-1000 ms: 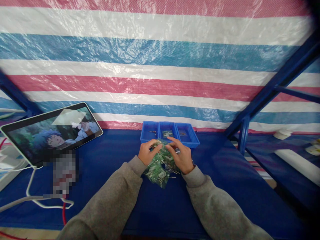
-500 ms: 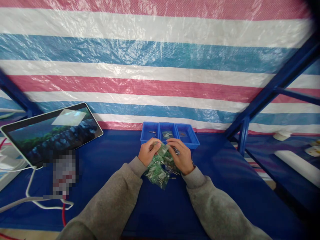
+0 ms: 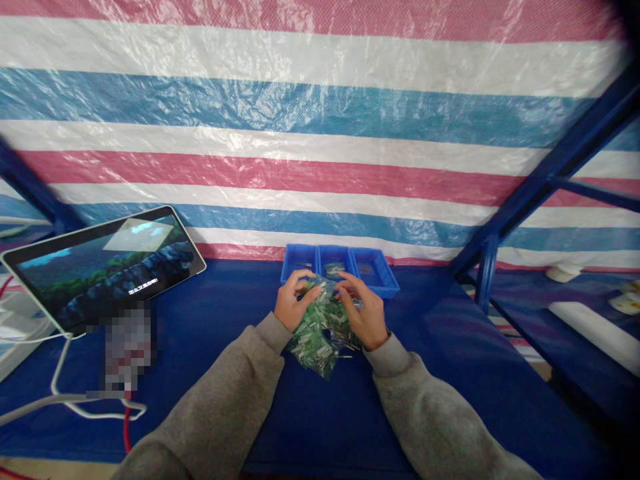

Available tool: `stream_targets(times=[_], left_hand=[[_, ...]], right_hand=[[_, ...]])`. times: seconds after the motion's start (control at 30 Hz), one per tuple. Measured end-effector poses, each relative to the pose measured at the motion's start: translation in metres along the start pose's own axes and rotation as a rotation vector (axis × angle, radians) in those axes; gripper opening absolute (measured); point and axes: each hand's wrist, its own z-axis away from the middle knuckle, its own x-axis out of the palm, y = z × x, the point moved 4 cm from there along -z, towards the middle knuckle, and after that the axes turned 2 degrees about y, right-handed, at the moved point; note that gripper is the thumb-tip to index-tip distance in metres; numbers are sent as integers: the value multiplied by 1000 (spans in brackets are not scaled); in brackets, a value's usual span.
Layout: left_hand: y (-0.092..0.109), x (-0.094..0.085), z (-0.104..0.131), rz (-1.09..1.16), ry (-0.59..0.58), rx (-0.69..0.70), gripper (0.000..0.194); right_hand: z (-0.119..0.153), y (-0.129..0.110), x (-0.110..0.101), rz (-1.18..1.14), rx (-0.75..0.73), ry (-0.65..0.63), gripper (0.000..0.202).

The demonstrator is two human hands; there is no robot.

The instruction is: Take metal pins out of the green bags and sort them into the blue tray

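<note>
My left hand [image 3: 293, 307] pinches a small clear plastic bag [image 3: 323, 293] between thumb and fingers at its upper left. On the bag's other side is my right hand [image 3: 367, 313], curled with thumb and fingertips closed at the bag's edge; whatever lies under its palm is partly hidden. Below the hands rests a heap of greenish clear bags [image 3: 315, 350] filled with small silvery rods. Loose thin metal pins [image 3: 345, 357] stick out beside the heap. Just beyond my fingertips stand blue bins [image 3: 385, 291] in a row, holding a few small pieces.
A tablet-like screen [image 3: 110, 267] leans at the left, with white cables [image 3: 63, 373] and a red cable [image 3: 127, 427] near it. A blue frame post [image 3: 485, 273] rises at the right of the blue table [image 3: 330, 427]. Striped sheeting [image 3: 320, 173] hangs behind.
The fingers of both hands have shifted slightly at the top of the bag, and the right-hand fingers are a little more spread. The bag's upper part sits slightly higher.
</note>
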Motion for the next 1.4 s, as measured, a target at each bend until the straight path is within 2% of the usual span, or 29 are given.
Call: stream_targets(times=[0.1,0.17,0.27,0.37,0.43,0.53,0.6,0.73,0.83,0.9,0.97,1.03,1.13,1.2,1.3,1.4], left_hand=[[-5,2,0,117,-37,-78,45],[-5,3,0,101,-60,-80,40],[5,2,-1,-59,-85,40,31],[18,0,-1,-196,-94,238,43],[21,0,-1,-239,-91,279,42],[15,2,0,-249,-96,184,31],[8,3,1,-171,-94,90,27],[-2,2,1,56,-36,-73,35],[-5,0,0,109,3,-133,33],[-3,-2,1,70,0,-122,29],[3,-3,1,-6,-22,-39,35],[12,-3,1,-108,-47,106,39],[23,-5,0,-273,-5,274,34],[22,-5,0,-340,7,269,30],[15,-3,2,-401,-45,178,28],[12,-3,6,-477,-20,165,27]], right_hand=[[-2,-4,2,-5,-89,-29,28],[-2,-6,2,1,-136,-29,21],[-3,-6,0,14,-139,-9,15],[-2,-3,0,60,-86,-7,14],[-1,-1,0,100,-55,11,14],[1,0,-1,114,-35,20,14],[0,0,-1,91,-26,7,18],[-2,-5,-1,33,-82,-24,29],[-2,-10,1,19,-153,-54,25],[-1,-10,3,13,-158,-76,19],[-1,-7,4,15,-130,-87,16],[0,-3,4,26,-80,-71,16],[0,3,2,22,20,-23,14],[1,5,3,-18,90,-45,15],[2,6,8,-120,184,-160,18],[2,7,12,-264,300,-215,22]])
